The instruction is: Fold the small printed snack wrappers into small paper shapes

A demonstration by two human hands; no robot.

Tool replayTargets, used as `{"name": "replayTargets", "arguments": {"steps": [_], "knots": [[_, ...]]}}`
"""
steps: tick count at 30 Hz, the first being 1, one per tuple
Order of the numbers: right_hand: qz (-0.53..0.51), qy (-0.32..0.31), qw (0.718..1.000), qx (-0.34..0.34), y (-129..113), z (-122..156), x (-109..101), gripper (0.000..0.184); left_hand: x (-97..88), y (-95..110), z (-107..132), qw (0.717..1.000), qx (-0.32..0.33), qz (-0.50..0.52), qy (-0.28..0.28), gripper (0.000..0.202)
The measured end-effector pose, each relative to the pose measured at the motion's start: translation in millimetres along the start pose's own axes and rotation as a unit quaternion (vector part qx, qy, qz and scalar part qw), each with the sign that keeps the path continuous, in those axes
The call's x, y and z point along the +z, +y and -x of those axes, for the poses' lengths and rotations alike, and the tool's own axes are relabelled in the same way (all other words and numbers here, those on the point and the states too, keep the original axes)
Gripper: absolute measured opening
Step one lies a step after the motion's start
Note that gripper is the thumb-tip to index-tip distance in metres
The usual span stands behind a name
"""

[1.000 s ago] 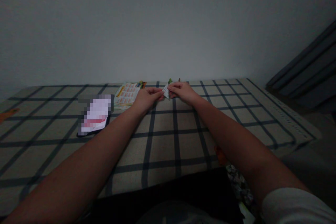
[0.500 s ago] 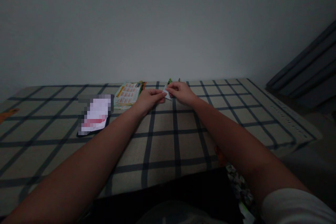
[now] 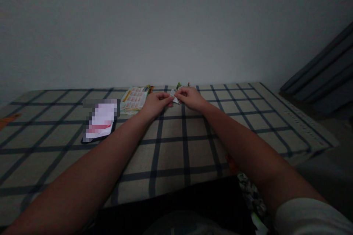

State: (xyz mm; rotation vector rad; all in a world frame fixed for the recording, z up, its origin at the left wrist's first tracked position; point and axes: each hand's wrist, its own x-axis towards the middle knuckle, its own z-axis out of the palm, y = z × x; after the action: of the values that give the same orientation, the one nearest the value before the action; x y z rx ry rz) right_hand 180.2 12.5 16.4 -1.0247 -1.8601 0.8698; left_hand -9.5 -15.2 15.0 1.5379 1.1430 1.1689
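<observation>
Both my hands meet over the far part of the table, fingertips on a small white piece (image 3: 174, 97) that looks like paper with faint print. My left hand (image 3: 157, 103) pinches its left side between thumb and fingers. From the other side, my right hand (image 3: 189, 98) grips its upper right part. Just behind my right hand, a small green packet-like thing (image 3: 178, 85) shows only in part. Close to the left of my left hand lies a printed packet or booklet (image 3: 134, 99), green and yellow at its edges.
A phone (image 3: 100, 121) with a blurred, lit screen lies left of my left forearm. The checked cloth (image 3: 171, 150) covers the table, which meets a plain wall (image 3: 176, 25) at the back. A grey curtain (image 3: 320, 77) hangs at the right.
My right hand has dropped very slightly, and a little more of the white piece shows between my fingers. The phone and printed packet have stayed put.
</observation>
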Motion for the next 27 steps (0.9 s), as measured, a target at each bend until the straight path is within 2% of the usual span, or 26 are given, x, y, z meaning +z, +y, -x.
{"name": "replayTargets", "arguments": {"steps": [4, 8, 11, 16, 19, 22, 27], "knots": [[0.002, 0.016, 1.000, 0.009, -2.0, -0.9, 4.3, 0.019, -0.2, -2.7, -1.6, 1.000, 0.005, -0.013, 0.023, 0.024], [-0.069, -0.020, 0.997, 0.042, 0.4, -0.9, 2.9, 0.015, -1.3, -4.7, -3.9, 0.999, 0.025, -0.015, 0.034, 0.025], [-0.085, -0.041, 0.994, 0.046, 2.1, 0.1, 0.6, 0.012, -1.7, -2.8, -3.8, 0.999, 0.030, -0.009, 0.040, 0.027], [-0.047, -0.065, 0.996, 0.033, 0.4, 1.4, 1.7, 0.015, 0.8, -3.4, -3.4, 0.999, 0.015, 0.014, 0.046, 0.029], [-0.022, -0.078, 0.996, 0.026, -2.3, 2.7, 1.3, 0.013, 1.7, -6.9, -3.7, 0.999, 0.016, 0.026, 0.015, 0.033], [0.000, -0.093, 0.995, 0.023, -3.7, 4.3, -0.5, 0.014, 0.0, -8.2, -3.3, 0.999, 0.035, -0.017, -0.003, 0.038], [0.020, -0.108, 0.994, 0.011, -3.1, 5.0, -1.7, 0.025, -4.0, -2.3, -2.7, 0.994, 0.067, -0.077, 0.046, 0.037]]}}
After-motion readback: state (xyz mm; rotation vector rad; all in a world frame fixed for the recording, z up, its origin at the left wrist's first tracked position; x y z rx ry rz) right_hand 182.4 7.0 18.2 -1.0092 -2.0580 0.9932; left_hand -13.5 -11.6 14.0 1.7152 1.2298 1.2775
